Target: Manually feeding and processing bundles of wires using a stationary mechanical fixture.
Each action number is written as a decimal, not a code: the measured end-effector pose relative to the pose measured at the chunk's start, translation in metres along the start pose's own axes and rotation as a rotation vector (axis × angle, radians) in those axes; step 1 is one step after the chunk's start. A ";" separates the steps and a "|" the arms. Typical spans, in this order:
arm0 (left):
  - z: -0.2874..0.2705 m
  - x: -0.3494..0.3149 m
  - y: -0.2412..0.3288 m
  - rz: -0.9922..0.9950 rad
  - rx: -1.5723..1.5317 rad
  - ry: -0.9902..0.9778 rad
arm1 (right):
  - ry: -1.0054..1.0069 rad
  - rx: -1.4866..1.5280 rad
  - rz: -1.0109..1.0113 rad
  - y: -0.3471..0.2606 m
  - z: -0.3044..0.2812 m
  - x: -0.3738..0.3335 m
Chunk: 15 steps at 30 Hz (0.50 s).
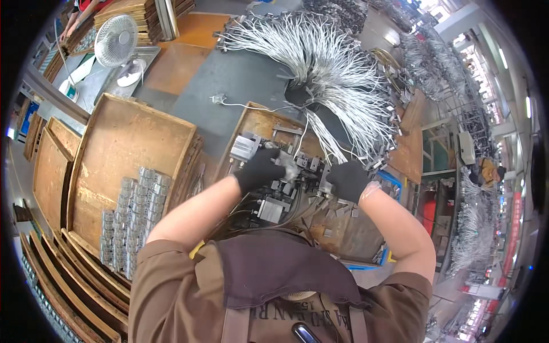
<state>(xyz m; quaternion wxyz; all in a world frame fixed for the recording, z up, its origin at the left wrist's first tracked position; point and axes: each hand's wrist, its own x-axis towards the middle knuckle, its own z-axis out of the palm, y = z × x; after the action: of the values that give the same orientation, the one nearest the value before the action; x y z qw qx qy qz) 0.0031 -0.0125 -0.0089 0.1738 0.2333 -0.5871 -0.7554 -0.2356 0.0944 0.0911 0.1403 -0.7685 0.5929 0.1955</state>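
My left hand (260, 170), in a dark glove, is closed on a pale silvery part (290, 167), blurred at its fingertips. That part is over a metal fixture (310, 164) of small blocks and clamps on the workbench. At the fixture's right side my right hand (347, 180), gloved too, has its fingers curled down; what they grip is hidden. White cables (325, 134) run from near my right hand up to a large fanned bundle (349, 97). A single white cable (254, 107) ends in a small connector on the grey table.
Left of me, a wooden tray (134, 111) holds stacked silvery metal blocks (137, 211). More wooden trays (68, 274) stand at the lower left. A white fan (116, 41) is at the far left. Small metal pieces lie on the wooden bench (354, 234) at right. Another person works at far right.
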 end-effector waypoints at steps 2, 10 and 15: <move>0.022 0.021 -0.005 -0.222 -0.124 0.047 | -0.169 -0.019 0.017 0.013 0.003 -0.007; 0.016 0.035 0.008 -0.137 -0.395 -0.157 | -0.351 0.273 -0.144 0.017 -0.028 0.038; -0.081 0.044 0.062 -0.081 0.155 0.011 | 0.085 0.189 -0.126 -0.004 -0.034 0.057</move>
<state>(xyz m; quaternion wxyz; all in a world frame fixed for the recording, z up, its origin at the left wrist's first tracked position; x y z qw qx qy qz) 0.0112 -0.1172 0.0283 0.1279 0.2736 -0.6331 -0.7128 -0.2145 0.0315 0.0949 0.1988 -0.7951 0.5646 0.0970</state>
